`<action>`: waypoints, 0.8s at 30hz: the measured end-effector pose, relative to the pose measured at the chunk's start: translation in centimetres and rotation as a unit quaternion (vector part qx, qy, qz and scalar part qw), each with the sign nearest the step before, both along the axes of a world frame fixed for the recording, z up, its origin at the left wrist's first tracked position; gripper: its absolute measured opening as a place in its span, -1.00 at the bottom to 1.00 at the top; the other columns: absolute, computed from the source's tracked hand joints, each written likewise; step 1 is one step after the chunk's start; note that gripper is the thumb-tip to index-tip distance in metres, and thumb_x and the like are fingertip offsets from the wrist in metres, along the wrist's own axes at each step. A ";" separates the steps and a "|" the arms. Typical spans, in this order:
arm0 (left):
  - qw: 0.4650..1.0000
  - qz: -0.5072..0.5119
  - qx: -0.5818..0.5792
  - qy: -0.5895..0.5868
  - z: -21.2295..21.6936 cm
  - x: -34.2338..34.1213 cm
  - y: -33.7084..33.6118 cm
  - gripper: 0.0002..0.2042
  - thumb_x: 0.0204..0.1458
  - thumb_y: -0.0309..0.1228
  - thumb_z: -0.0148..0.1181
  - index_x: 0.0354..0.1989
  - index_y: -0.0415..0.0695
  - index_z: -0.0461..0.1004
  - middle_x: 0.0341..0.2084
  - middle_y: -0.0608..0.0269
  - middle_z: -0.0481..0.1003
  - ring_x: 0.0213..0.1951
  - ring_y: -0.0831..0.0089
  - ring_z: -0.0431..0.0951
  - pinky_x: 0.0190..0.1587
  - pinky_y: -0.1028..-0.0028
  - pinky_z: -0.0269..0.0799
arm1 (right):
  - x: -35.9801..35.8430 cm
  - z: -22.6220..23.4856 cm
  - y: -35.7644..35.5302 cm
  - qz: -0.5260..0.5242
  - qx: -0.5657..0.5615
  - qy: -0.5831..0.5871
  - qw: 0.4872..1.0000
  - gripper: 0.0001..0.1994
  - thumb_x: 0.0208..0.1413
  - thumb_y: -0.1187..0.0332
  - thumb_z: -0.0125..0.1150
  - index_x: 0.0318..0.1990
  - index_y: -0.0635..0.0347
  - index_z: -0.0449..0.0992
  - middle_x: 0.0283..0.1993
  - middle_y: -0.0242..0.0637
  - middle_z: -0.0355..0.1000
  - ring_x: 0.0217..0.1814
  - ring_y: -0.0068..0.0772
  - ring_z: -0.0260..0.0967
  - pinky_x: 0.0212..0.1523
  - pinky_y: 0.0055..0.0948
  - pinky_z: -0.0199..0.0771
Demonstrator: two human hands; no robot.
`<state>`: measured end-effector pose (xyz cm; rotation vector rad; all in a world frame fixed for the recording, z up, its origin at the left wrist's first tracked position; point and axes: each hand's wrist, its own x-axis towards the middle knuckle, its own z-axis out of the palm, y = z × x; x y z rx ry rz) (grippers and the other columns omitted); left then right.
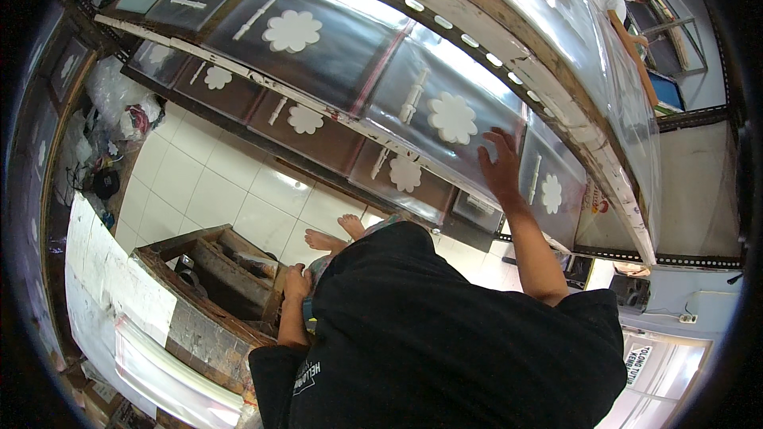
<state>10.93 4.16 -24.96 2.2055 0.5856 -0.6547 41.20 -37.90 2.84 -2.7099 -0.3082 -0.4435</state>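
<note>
A black shirt point(445, 334) fills the foreground. The left hand point(296, 282) rests curled on the rim of a wooden box point(214, 270), its grip narrow. The right hand point(501, 165) presses flat, fingers spread wide, on a clear flower-printed film point(429, 103) stretched over the long worktop point(556, 71).

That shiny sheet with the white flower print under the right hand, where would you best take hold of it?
Probably at its near lower edge, coming from the person's side. The sheet lies flat and slick on the long sloped table, so only an edge offers purchase. The right hand presses flat on it with fingers spread; the left hand rests on a wooden box.
</note>
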 end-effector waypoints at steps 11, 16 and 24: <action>0.995 0.073 -0.005 -0.069 1.1 0.7 0.3 -0.69 0.12 -0.33 0.18 -0.05 -0.29 0.57 -0.13 -0.21 0.54 -0.03 -0.14 0.53 0.07 0.08 0.42 | 1.6 2.5 11.5 0.124 0.164 0.147 0.968 -0.77 0.20 0.45 0.23 0.00 0.25 0.54 -0.04 -0.10 0.55 0.00 -0.21 0.55 0.04 -0.31 0.52; 0.980 0.156 -0.010 -0.120 1.8 0.5 1.0 -0.64 0.13 -0.26 0.17 0.01 -0.25 0.56 -0.06 -0.14 0.53 0.05 -0.05 0.51 0.16 0.13 0.40 | 0.7 0.7 19.7 0.229 0.175 0.191 0.938 -0.72 0.23 0.37 0.22 0.05 0.28 0.56 0.00 -0.11 0.58 -0.02 -0.26 0.56 0.07 -0.33 0.49; 0.896 0.326 0.077 -0.291 13.3 2.8 2.6 -0.67 0.14 -0.30 0.18 0.00 -0.24 0.55 -0.11 -0.06 0.54 -0.01 -0.02 0.54 0.09 0.14 0.46 | -4.0 -3.7 33.6 0.492 0.191 0.427 0.734 -0.73 0.33 0.43 0.11 0.11 0.34 0.49 -0.12 -0.24 0.54 -0.20 -0.50 0.50 -0.11 -0.50 0.55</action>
